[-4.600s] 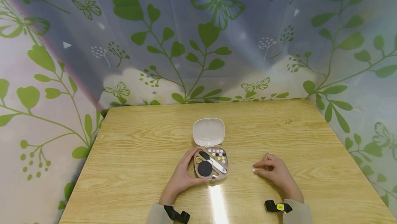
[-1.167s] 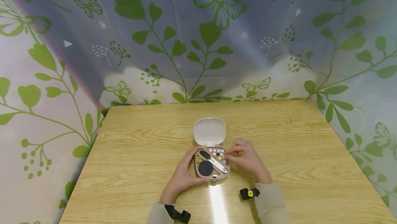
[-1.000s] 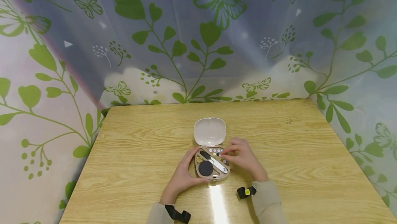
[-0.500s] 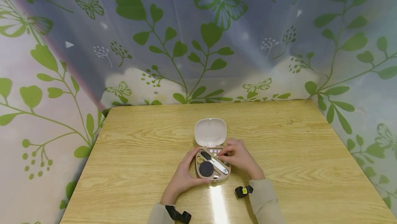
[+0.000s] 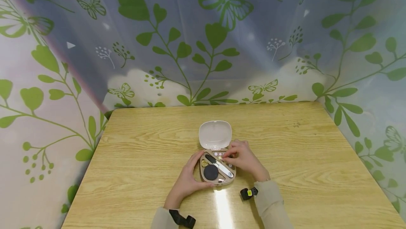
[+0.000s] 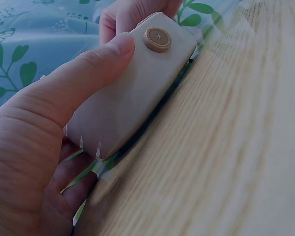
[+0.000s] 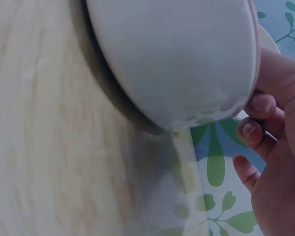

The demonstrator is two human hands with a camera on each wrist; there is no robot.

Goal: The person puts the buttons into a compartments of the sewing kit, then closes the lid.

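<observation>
An open sewing kit case (image 5: 234, 179) stands on the table, its pale lid (image 5: 215, 134) tipped back. My left hand (image 5: 186, 180) grips it from the left, with the thumb along its front wall near a round tan button-shaped catch (image 6: 158, 38). My right hand (image 5: 242, 158) reaches over the right side. Its thumb and forefinger meet above the compartment of small buttons (image 5: 216, 154), hiding several of them. Whether a button is between those fingertips cannot be seen; in the right wrist view the case wall (image 7: 177, 59) blocks them.
Inside the case lie a black-and-white tool (image 5: 223, 169) set diagonally, a dark round disc (image 5: 210, 172) and a gold ring-like piece (image 5: 204, 163). The wooden table (image 5: 142, 141) runs back to a leaf-printed curtain (image 5: 177, 63).
My right hand, earlier off to the right of the case with fingers drawn together, has come left over the buttons and then edged slightly farther left. My left hand keeps its grip.
</observation>
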